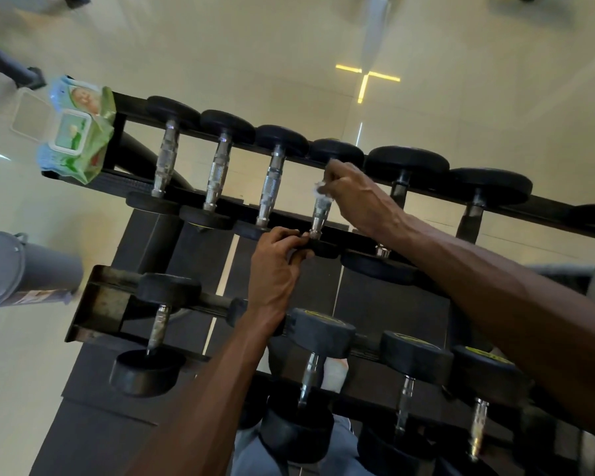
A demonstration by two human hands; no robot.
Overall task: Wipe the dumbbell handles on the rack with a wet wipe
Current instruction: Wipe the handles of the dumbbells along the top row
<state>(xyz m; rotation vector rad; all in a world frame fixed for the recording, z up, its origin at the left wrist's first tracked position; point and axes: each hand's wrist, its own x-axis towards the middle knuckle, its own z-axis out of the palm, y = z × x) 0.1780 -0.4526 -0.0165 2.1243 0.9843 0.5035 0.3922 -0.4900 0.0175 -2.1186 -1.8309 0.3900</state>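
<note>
The right hand (349,194) pinches a crumpled white wet wipe (320,191) around the knurled chrome handle of the fourth dumbbell (320,214) on the black steel rack's top tier (547,204), while the left hand (277,266) grips its near black rubber head (318,249) to steady it. Wiping looks midway along the row; next comes the neighbouring handle rightward, reached through narrow gaps between close-set heads

A black two-tier rack (547,204) is seen from above, standing on a pale glossy floor (255,46). Dumbbells with black ends and metal handles are laid in a row across the upper tier (220,166), their ends borne by the two rails. More dumbbells are laid across the lower tier (416,355). A green pack of wet wipes (78,132) is set on the upper tier's left end.
</note>
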